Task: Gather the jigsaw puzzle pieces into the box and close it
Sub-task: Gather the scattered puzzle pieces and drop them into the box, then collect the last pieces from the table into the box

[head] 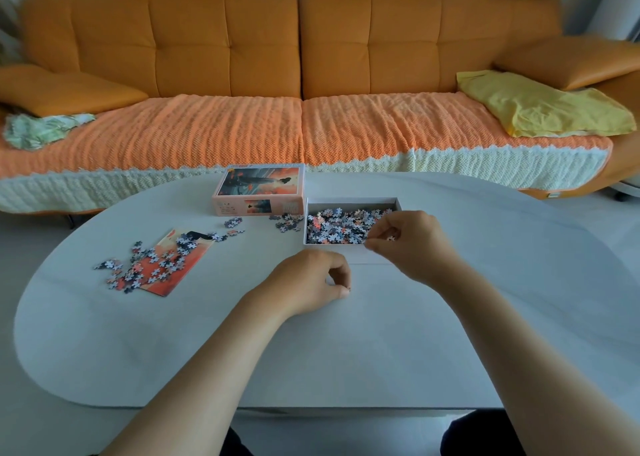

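Note:
The open white box (346, 249) stands on the table's far middle, filled with several puzzle pieces (341, 227). Over its near right corner my right hand (412, 239) hovers, fingers curled and pinching what looks like a small piece. In front of the box my left hand (311, 281) rests on the table, fingers curled, thumb and forefinger pinching a tiny piece against the surface. The printed box lid (259, 191) lies left of the box. Loose pieces (145, 267) cover a picture card (173, 265) at the left, and smaller clusters (289, 222) sit beside the box.
The white rounded table (346, 351) runs from my lap to an orange sofa (298, 57) close behind it. A yellow cloth (540, 106) and a green patterned cloth (41, 128) lie on the sofa seat.

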`<state>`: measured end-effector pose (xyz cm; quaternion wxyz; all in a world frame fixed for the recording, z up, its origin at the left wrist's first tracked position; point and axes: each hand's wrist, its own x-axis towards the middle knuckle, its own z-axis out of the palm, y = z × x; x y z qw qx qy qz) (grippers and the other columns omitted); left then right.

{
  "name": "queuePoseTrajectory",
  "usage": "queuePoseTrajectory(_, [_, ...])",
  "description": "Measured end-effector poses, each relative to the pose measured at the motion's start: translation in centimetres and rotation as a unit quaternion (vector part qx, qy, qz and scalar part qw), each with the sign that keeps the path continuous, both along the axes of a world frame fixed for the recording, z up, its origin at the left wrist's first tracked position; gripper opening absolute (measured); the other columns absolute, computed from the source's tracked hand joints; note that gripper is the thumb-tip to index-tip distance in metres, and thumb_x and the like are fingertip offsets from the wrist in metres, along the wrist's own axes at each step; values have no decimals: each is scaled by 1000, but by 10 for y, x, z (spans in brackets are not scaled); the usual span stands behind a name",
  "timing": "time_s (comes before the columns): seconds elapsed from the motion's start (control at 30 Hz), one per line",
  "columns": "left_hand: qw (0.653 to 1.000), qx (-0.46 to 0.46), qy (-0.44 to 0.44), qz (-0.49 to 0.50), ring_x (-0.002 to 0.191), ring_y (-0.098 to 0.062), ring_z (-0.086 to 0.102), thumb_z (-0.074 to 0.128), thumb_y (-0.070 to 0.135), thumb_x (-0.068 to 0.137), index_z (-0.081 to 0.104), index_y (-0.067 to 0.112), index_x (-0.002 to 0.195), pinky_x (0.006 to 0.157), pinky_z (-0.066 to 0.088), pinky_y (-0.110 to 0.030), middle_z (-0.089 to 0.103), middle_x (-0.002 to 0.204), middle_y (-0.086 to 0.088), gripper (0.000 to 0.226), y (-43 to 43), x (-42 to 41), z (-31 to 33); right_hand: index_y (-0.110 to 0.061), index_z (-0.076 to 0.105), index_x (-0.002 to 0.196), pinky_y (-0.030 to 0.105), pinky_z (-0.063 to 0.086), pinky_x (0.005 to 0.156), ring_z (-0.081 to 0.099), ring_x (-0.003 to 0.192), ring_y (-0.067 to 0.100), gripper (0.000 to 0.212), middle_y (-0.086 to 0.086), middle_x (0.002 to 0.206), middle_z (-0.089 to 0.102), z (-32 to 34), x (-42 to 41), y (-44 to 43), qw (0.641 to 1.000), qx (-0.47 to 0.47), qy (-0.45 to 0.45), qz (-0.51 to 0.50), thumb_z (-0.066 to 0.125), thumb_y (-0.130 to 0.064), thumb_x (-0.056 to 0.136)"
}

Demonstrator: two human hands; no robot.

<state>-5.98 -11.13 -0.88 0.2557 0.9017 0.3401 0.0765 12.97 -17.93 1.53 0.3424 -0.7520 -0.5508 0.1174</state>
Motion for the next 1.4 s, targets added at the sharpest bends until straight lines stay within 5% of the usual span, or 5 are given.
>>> queuePoseTrajectory(0.23, [965,53,-226,119,65,-6,54,72,29,83,67,35,85,62,46,-27,64,76,25,8,23,17,12,-33,75,94,27,49,74,60,89,9,12,-14,95,71,-7,5,15,998,8,-57,-24,67,-29,86])
queuePoseTrajectory(0.5, [983,164,-62,46,121,-21,47,46,37,101,68,26,121,103,32,-38,58,133,6,33,47,20,-12,-34,59,128,35,49,95,60,112,15,36,-10,125,65,-15,-3,6,979,-66,-148,121,51,-37,93])
queuePoseTrajectory(0.7, [988,151,1,25,148,-13,9,40,50,99,38,29,149,118,10,-38,15,161,7,54,38,5,-13,-31,41,145,32,11,120,17,147,8,51,-13,157,26,-17,-4,9,963,-120,-202,134,36,-52,98])
queuePoseTrajectory(1.2, [983,121,-23,138,148,-18,13,41,40,100,22,22,154,118,18,-42,18,161,3,60,64,-62,-9,-17,56,134,38,38,109,41,135,22,40,2,144,49,-2,-90,33,965,57,-177,186,51,-20,94])
queuePoseTrajectory(1.4, [958,150,123,210,148,-25,13,32,44,99,22,21,153,118,13,-47,17,162,-4,59,100,-117,-30,-11,35,147,38,24,117,25,143,28,51,11,156,28,-15,-155,90,965,-89,-138,204,43,-23,98])
